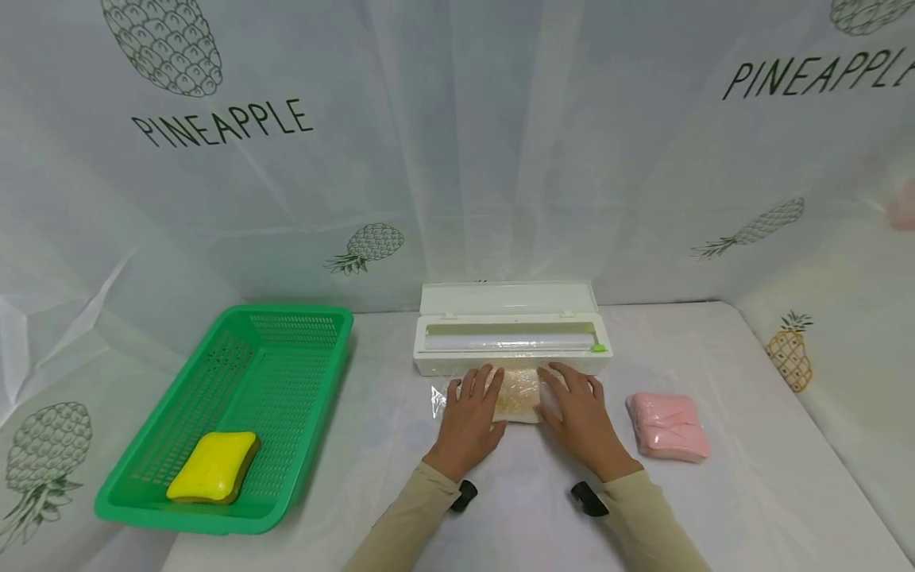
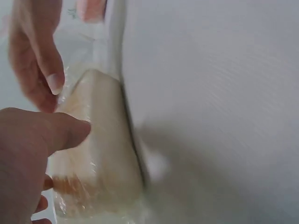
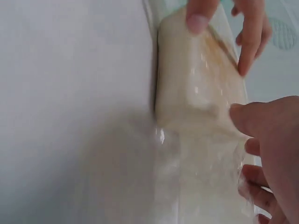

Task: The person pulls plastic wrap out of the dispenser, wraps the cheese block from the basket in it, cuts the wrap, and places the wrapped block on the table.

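Note:
A pale, bread-like block [image 1: 518, 395] with a tan top lies on the table under clear cling film, against the front of a white cling film dispenser [image 1: 511, 364]. At its left side, my left hand [image 1: 468, 413] rests with fingers extended over the film and block edge. My right hand [image 1: 577, 415] touches the right side, its fingers spread and lightly bent. In the left wrist view, the left thumb [image 2: 70, 130] lies over the block's top. Loose film [image 3: 205, 172] stretches beside the block below the right thumb [image 3: 247, 116] in the right wrist view.
The dispenser's lid [image 1: 507, 298] stands raised at the back, with a film roll and green cutter slide in front. On the left is a green basket [image 1: 286, 413] holding a yellow, brown-bottomed block [image 1: 213, 467]. A film-wrapped pink block [image 1: 668, 427] lies at the right.

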Motion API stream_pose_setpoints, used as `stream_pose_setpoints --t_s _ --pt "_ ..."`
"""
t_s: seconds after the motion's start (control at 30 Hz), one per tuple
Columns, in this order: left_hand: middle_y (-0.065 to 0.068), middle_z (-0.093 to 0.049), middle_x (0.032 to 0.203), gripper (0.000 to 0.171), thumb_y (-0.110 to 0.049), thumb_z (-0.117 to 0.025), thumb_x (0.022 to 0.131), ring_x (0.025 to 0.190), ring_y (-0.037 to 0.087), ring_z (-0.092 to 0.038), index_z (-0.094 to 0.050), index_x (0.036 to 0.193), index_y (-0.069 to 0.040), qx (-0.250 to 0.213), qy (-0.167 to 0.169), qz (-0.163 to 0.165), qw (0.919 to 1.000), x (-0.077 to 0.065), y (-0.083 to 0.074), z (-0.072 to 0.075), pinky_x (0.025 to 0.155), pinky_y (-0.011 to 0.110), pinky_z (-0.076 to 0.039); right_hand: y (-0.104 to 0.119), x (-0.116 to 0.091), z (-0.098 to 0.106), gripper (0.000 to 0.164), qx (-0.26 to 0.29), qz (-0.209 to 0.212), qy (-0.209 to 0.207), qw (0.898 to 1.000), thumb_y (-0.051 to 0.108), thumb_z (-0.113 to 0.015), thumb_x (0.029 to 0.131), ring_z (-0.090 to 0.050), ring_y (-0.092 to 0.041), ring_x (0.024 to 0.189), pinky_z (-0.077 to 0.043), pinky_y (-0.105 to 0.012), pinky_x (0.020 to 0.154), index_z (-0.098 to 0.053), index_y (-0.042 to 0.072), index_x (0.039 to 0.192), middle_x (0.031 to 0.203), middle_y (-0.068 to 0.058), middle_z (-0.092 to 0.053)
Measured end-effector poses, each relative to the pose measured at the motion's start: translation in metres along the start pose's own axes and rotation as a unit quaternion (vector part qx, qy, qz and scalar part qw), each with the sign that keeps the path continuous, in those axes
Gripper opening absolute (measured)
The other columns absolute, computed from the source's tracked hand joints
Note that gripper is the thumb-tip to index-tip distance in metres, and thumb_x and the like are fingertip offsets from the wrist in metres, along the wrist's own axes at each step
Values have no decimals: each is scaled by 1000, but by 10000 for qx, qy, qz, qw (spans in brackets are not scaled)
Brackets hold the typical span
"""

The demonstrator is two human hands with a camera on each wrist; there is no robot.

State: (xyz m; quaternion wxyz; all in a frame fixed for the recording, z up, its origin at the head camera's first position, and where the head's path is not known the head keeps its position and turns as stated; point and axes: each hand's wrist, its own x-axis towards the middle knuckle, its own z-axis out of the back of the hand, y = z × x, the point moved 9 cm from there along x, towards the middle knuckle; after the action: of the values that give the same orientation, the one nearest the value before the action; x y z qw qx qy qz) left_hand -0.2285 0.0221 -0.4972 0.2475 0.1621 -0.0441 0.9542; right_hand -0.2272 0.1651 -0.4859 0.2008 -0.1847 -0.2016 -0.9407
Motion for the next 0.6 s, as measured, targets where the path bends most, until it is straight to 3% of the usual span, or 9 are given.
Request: stream_pose_setpoints --t_s 0.3,0.6 --pt "3 -36 136 62 -40 -69 80 126 22 -29 -48 134 -19 -641 -100 -249 9976 18 -21 13 94 41 -26 -34 -11 12 45 -111 -700 -283 9971 28 -60 89 -43 -37 115 -27 -54 93 -53 2 125 126 -16 -47" --pt "-2 -44 128 46 -39 -64 83 121 19 -35 -55 125 -25 -893 -275 -355 9950 56 -38 21 92 40 -28 -58 -13 24 47 -119 -1396 -776 9871 25 -63 87 -49 -43 97 -37 -55 80 -50 -8 118 109 -24 -51"
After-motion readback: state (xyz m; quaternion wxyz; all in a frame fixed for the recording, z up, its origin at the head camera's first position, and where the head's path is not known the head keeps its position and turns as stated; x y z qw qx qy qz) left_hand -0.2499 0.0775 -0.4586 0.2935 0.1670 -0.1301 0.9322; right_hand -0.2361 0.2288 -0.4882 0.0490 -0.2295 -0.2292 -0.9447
